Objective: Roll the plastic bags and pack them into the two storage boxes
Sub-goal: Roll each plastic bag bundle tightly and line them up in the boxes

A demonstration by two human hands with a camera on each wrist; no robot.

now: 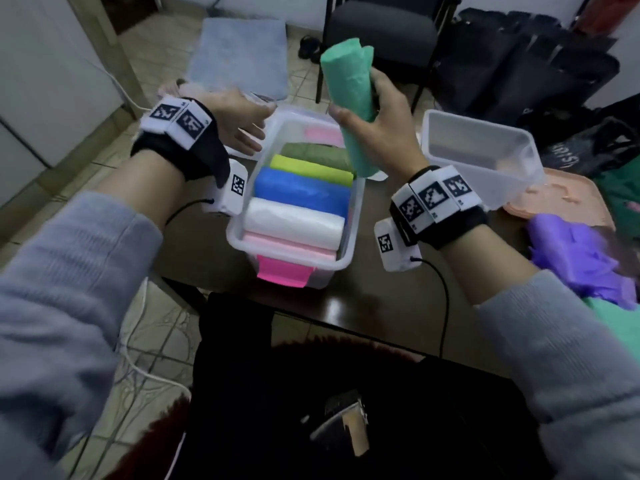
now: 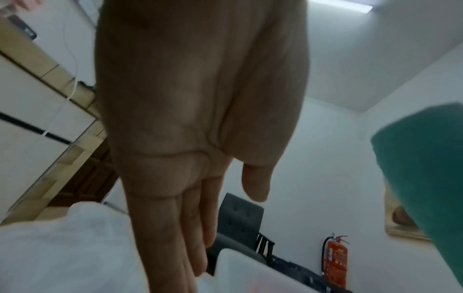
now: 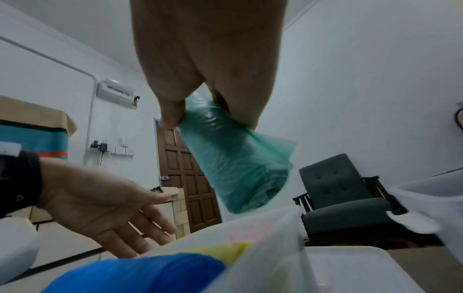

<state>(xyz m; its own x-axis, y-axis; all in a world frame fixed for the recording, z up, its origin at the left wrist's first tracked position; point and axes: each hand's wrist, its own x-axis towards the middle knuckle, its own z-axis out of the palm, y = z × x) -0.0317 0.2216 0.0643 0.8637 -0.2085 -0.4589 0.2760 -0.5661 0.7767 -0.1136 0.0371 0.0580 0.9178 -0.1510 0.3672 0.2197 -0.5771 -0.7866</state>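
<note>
- My right hand (image 1: 377, 133) grips the green roll (image 1: 349, 98) above the packed box's far rim (image 1: 277, 119).
- My left hand (image 1: 242, 123) hovers flat-fingered beside its left wall.
- The empty box (image 1: 485, 157) sits to the right.

Floor was beige tile (image 1: 145, 64), with white cables (image 1: 138, 358) trailing across it beside the dark glossy bench (image 1: 381, 299). Walls were plain white (image 3: 363, 79); a brown panelled door (image 3: 188, 178) stood shut, and a dark grey tufted armchair (image 3: 335, 190) sat near it. A red fire extinguisher (image 2: 335, 259) hung on the wall, and a ceiling strip light (image 2: 340, 5) was lit.
</note>
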